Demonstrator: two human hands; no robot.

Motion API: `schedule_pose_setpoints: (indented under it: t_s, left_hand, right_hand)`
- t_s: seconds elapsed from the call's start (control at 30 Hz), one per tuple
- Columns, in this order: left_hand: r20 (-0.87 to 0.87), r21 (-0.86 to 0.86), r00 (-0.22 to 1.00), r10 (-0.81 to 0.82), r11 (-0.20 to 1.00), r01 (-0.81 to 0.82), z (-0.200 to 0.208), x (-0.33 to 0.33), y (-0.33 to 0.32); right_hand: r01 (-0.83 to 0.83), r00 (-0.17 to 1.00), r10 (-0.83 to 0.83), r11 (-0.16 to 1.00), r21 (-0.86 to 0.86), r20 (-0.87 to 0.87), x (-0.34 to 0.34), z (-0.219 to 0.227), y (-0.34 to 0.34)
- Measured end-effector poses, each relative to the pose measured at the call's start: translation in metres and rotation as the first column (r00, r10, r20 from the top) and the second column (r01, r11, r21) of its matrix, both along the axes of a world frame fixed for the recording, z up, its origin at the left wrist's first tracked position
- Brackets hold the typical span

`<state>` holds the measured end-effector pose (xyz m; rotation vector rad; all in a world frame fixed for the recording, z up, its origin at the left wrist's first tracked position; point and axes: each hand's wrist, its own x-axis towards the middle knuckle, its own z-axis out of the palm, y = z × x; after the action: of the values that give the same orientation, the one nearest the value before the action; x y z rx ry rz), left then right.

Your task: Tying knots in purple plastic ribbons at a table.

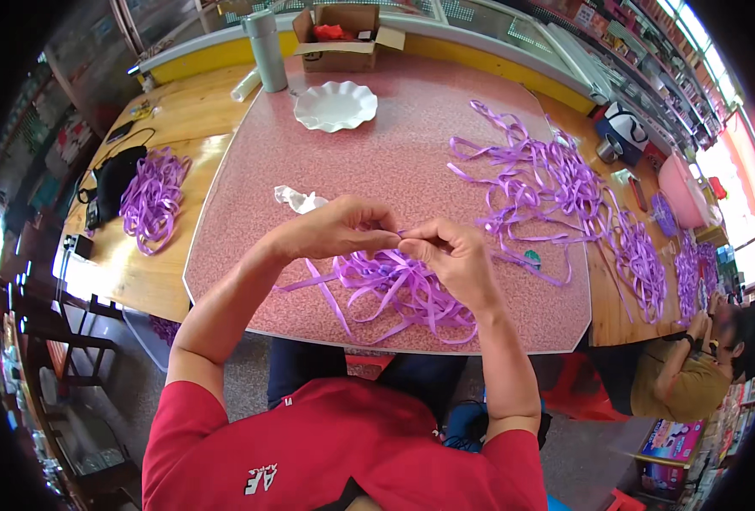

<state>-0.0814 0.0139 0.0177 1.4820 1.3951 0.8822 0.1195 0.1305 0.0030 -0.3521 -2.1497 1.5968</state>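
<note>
While the left hand (353, 228) and right hand (452, 260) pinch purple ribbon (401, 233) over one tangled heap (386, 285) at the near edge of the bench (420, 166), open room stretches beyond toward one plate (335, 106), one bottle (266, 55), one box (336, 56).

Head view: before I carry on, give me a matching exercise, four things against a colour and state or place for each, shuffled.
Things:
1. ribbon heap nearest the wearer
2. plate
3. box
4. basin

Descriptions:
A. brown, flaps open
B. pink, toward the right side
C. white, with a wavy rim
D. purple, in loose loops

Pairs: 1-D, 2-C, 3-A, 4-B
</note>
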Motion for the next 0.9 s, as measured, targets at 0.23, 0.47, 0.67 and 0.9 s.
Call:
schedule_pose_setpoints:
  t_s: [0.23, 0.47, 0.67, 0.9]
  left_hand:
    - [0.327, -0.016, 0.944, 0.036, 0.999, -0.032, -0.012, -0.008, -0.017]
    - [0.236, -0.012, 0.97, 0.063, 0.998, -0.062, -0.018, -0.003, -0.018]
    - [0.07, 0.421, 0.946, 0.317, 0.85, -0.317, -0.02, 0.02, -0.019]
    - [-0.363, 0.692, 0.825, 0.434, 0.718, -0.074, -0.022, 0.022, -0.019]
  right_hand:
    - [0.056, 0.998, -0.054, 0.994, 0.098, -0.021, -0.001, -0.001, 0.0]
    - [0.091, 0.993, -0.085, 0.993, -0.078, 0.084, -0.006, 0.0, -0.011]
    - [0.138, 0.989, -0.128, 0.981, -0.135, 0.077, -0.005, 0.0, -0.012]
    - [0.039, 0.998, -0.02, 0.929, -0.368, 0.053, -0.006, -0.002, -0.008]
